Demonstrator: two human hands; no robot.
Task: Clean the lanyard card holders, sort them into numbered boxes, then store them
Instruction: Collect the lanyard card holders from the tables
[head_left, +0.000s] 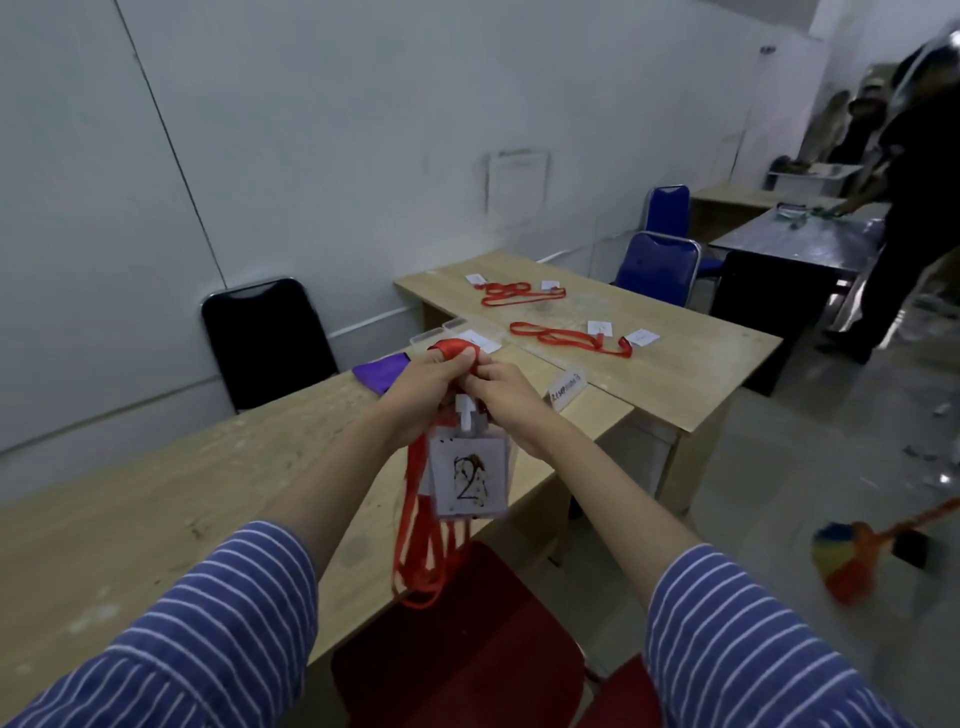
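My left hand (428, 387) and my right hand (506, 400) both grip the top of a bunch of red lanyards (423, 551) above the near table's edge. The straps hang down in long loops. From them hang card holders (470, 480); the front one shows a smeared "2". A purple cloth (382, 371) lies on the near table (156, 499) beyond my hands. Clear plastic boxes (441, 332) stand behind it, partly hidden. On the far table (701, 353) lie two more groups of red lanyards with white cards (522, 293) (576, 338).
A black chair (265, 340) stands by the wall at left, a red chair (467, 649) right below my hands. Blue chairs (660, 265) stand behind the far table. A person (904, 208) leans over a dark table at right. A colourful duster (852, 561) lies on the floor.
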